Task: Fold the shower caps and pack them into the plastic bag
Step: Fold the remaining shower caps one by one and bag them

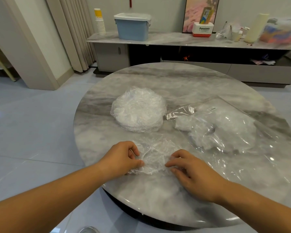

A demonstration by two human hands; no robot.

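Note:
A single clear shower cap [155, 155] lies crumpled flat on the round marble table [183, 78], near its front edge. My left hand [123, 157] pinches the cap's left edge between thumb and fingers. My right hand [191, 170] pinches its right edge. Behind them a round stack of unfolded shower caps [139, 109] sits at the table's middle. To the right lies the clear plastic bag [225, 130], its mouth toward the stack, with several white folded caps inside.
Beyond the table runs a low marble-topped cabinet [158, 39] carrying a blue lidded box [133, 26], stacked paper cups [100, 22], a white and red box [202, 29] and clutter at the right. Tiled floor lies to the left.

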